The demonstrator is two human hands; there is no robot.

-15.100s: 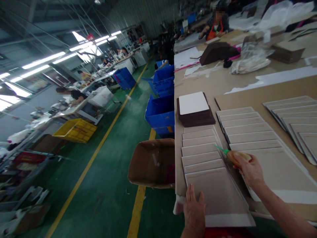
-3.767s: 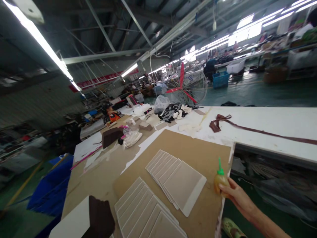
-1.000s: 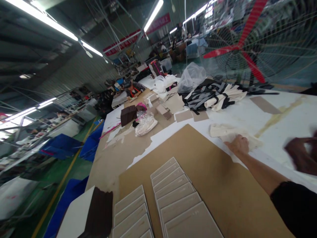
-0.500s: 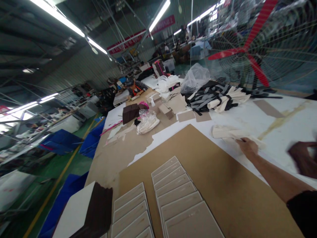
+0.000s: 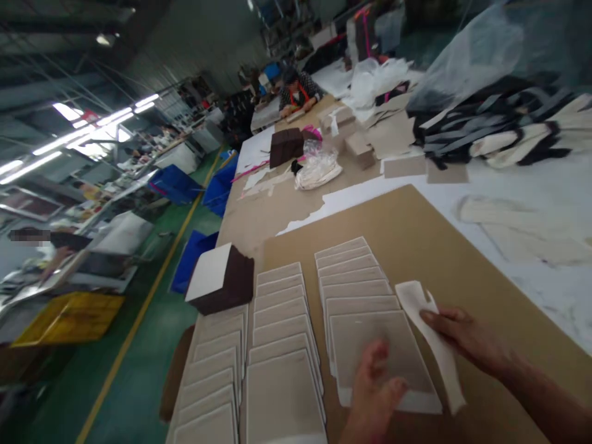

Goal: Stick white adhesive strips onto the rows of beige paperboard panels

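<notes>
Between the thumb and fingers of my right hand (image 5: pixel 456 330) is a cream fabric strip (image 5: pixel 432 339), which hangs down beside the right row of panels. My left hand (image 5: pixel 377 385), slightly blurred, is over the front panel (image 5: pixel 370 333) of that row with its fingers apart and nothing in them. Overlapping beige panels with pale edges also form a middle row (image 5: pixel 284 382) and a left row (image 5: pixel 208 407). Under the rows lies a brown board (image 5: pixel 398 228).
A dark stack with a white top (image 5: pixel 210 271) stands at the table's left edge. More cream strips (image 5: pixel 522 222) lie at the right, below black and grey strips (image 5: pixel 499 123). A person (image 5: pixel 298 92) leans over the far end. Blue bins (image 5: pixel 192 259) stand on the floor.
The view has turned right-to-left and down toward the panels. My right hand has come from the cream pile to the panels with a strip. My left hand has moved over the front panel.
</notes>
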